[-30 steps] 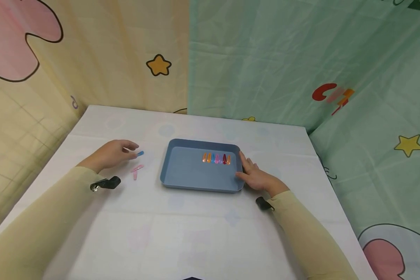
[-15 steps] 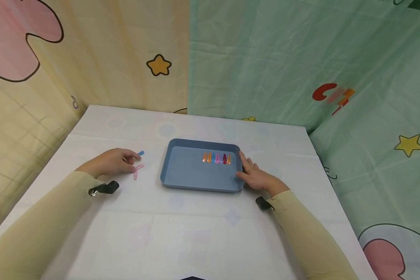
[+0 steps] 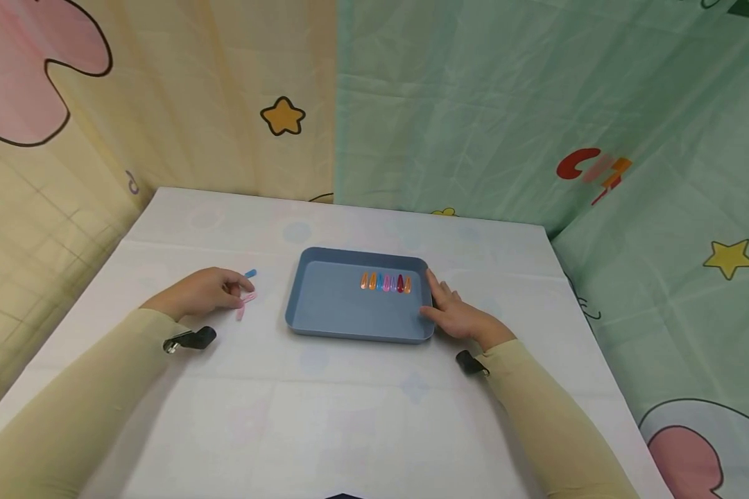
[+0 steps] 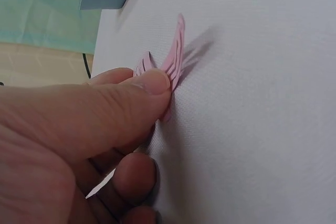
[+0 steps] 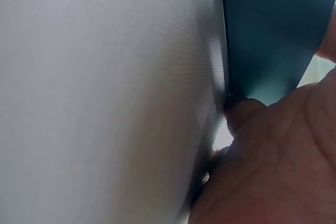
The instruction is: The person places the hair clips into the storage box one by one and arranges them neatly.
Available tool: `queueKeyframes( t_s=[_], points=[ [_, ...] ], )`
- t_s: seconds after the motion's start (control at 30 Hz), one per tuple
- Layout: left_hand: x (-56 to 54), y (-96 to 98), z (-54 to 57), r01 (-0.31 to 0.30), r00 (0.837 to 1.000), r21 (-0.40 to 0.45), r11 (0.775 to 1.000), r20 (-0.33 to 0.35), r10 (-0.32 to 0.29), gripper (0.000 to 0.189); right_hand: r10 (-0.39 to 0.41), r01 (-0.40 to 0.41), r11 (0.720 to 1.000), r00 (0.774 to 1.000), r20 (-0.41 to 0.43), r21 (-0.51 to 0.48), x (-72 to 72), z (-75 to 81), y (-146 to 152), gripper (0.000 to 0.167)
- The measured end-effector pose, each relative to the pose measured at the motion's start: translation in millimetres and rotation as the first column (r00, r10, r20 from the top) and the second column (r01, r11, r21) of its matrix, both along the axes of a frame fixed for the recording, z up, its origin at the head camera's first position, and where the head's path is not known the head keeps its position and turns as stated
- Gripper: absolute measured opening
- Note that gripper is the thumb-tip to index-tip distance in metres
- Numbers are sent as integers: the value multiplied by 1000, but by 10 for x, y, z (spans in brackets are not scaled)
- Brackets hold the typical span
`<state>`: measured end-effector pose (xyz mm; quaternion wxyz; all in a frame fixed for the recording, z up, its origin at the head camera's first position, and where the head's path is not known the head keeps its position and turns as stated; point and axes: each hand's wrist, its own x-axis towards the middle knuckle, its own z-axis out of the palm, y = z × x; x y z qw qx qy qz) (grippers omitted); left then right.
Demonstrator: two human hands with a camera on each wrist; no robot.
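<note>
My left hand [image 3: 206,290] pinches a pink snap hair clip [image 4: 175,51] between thumb and forefinger, just over the white table. A second pink clip [image 3: 240,313] lies close by; in the left wrist view a pink piece behind the fingertips is partly hidden. Just beyond the fingers lies a blue clip [image 3: 251,273]. My right hand [image 3: 465,320] holds the right side of a blue-grey tray [image 3: 343,337], thumb over the rim and fingers along the outer wall [image 5: 273,30]. Inside the tray, several hair clips [image 3: 386,282] in orange, blue, pink, purple and red stand side by side in a row.
The table [image 3: 324,430] has a white cloth over it. Patterned curtains [image 3: 474,104] hang behind it and at both sides. Black wrist cameras sit at both sleeve cuffs.
My left hand has moved from beside the blue clip toward me to the pink clips and now pinches one. The right hand and the tray have kept their place.
</note>
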<state>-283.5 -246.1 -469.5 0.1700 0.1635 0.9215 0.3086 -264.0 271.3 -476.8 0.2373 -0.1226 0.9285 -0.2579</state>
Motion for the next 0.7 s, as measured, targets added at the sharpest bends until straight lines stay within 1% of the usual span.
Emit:
queueKeyframes(
  t_s=[0.2, 0.53, 0.7],
  points=[
    [11, 13, 0, -7, 1000, 2, 1000, 12, 7, 26, -2, 2, 1000, 1000, 0, -8, 8, 1, -1, 88],
    [-7, -11, -55, -15, 1000, 7, 1000, 22, 15, 22, -4, 4, 1000, 1000, -7, -7, 6, -14, 0, 89],
    [-6, -8, -56, -20, 999, 14, 1000, 30, 19, 20, -6, 5, 1000, 1000, -5, -10, 2, -19, 1, 89]
  ],
)
